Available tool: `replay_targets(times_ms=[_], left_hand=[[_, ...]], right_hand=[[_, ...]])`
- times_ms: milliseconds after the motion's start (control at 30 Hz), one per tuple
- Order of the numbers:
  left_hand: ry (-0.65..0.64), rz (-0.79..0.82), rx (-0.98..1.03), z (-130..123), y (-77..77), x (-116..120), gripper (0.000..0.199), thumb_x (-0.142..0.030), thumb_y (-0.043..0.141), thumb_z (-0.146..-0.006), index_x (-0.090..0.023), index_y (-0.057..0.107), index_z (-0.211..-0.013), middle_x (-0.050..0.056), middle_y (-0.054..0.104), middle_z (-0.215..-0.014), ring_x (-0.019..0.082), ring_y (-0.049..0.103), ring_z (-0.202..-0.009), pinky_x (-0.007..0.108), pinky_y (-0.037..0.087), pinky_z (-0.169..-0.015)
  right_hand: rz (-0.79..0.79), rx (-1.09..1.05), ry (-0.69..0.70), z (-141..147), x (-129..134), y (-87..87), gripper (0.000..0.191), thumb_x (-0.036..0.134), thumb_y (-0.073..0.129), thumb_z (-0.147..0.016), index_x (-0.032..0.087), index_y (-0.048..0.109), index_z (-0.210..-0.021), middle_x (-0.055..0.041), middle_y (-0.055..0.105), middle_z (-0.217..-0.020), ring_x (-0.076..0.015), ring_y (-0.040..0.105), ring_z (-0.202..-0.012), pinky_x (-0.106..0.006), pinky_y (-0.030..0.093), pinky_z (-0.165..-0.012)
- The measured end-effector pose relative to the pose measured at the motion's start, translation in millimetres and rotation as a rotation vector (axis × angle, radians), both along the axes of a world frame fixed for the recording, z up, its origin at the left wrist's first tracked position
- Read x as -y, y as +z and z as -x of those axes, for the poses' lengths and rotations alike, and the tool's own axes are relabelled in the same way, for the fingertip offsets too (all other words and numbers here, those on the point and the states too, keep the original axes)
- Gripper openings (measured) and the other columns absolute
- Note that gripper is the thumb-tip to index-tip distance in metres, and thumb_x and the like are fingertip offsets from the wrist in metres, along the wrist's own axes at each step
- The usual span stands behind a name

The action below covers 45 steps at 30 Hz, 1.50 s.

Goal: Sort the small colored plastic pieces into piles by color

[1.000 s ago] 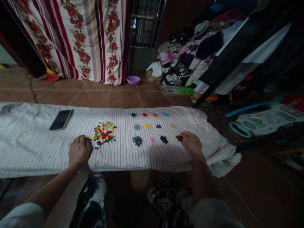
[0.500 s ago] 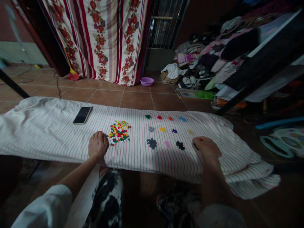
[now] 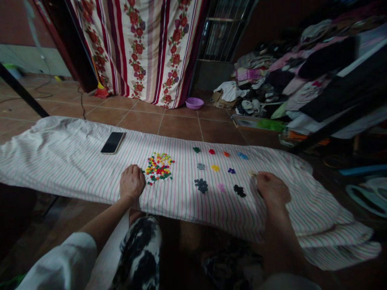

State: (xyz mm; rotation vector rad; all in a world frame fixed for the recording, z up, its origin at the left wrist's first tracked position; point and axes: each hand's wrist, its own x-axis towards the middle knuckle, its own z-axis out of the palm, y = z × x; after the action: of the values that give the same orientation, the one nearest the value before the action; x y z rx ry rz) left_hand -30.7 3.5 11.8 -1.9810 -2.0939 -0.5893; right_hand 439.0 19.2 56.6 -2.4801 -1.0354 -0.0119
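Observation:
My left hand (image 3: 132, 182) rests on the striped cloth with its fingers curled, at the left edge of a mixed pile of small coloured pieces (image 3: 159, 168). Whatever it may hold is hidden. On the right, my right hand (image 3: 273, 188) is closed in a pinch at a small beige group of pieces (image 3: 252, 173) and partly covers it. I cannot make out what lies between its fingertips. Between the hands sit small groups sorted by colour, among them dark grey pieces (image 3: 201, 185), black pieces (image 3: 240, 190), pink pieces (image 3: 221, 187) and yellow pieces (image 3: 215, 168).
A phone (image 3: 113, 143) lies on the striped cloth (image 3: 178, 201) to the left of the mixed pile. Behind the cloth, a purple basin (image 3: 194, 103) stands on the tiled floor beside a floral curtain (image 3: 151, 52). Clothes (image 3: 250, 76) are heaped at the back right.
My right hand has moved in to the beige group and now overlaps it. The left hand stays beside the mixed pile. The whole view has shifted slightly.

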Motion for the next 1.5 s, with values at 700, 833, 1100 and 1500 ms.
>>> replay_targets(times_ms=[700,833,1100,1500], left_hand=[[-0.024,-0.058,0.048,-1,-3.4,-1,0.019,-0.020,0.038,-0.090,-0.017,0.056,-0.095,0.013,0.061,-0.100,0.026,0.055,-0.097,0.041,0.041,-0.087],[-0.029,-0.064,0.047,-1,-3.4,-2,0.018,-0.020,0.039,-0.090,-0.017,0.056,-0.094,0.013,0.061,-0.101,0.026,0.055,-0.098,0.040,0.041,-0.089],[-0.024,-0.050,0.078,-2,-2.9,-2,0.018,-0.020,0.038,-0.090,-0.016,0.055,-0.094,0.014,0.061,-0.103,0.027,0.055,-0.102,0.041,0.040,-0.091],[-0.004,-0.010,0.035,-2,1.4,-1,0.016,-0.021,0.038,-0.090,-0.017,0.054,-0.091,0.012,0.061,-0.096,0.026,0.054,-0.095,0.040,0.039,-0.084]], right_hand=[[-0.033,-0.006,1.394,333,-88,-21.0,0.026,0.015,0.048,-0.090,0.021,0.073,-0.098,-0.0049,0.071,-0.101,-0.0195,0.057,-0.097,-0.031,0.039,-0.094],[0.047,0.104,1.379,345,-92,-17.7,0.024,0.019,0.051,-0.091,0.024,0.073,-0.099,-0.0073,0.068,-0.101,-0.0214,0.053,-0.100,-0.031,0.040,-0.090],[0.085,0.110,1.307,349,-96,-15.4,0.020,0.018,0.055,-0.087,0.023,0.073,-0.095,-0.0073,0.068,-0.099,-0.0205,0.055,-0.098,-0.031,0.040,-0.088],[-0.178,-0.517,1.220,327,-79,-27.1,0.026,0.018,0.051,-0.084,0.024,0.072,-0.099,0.0001,0.073,-0.096,-0.0151,0.065,-0.089,-0.026,0.048,-0.083]])
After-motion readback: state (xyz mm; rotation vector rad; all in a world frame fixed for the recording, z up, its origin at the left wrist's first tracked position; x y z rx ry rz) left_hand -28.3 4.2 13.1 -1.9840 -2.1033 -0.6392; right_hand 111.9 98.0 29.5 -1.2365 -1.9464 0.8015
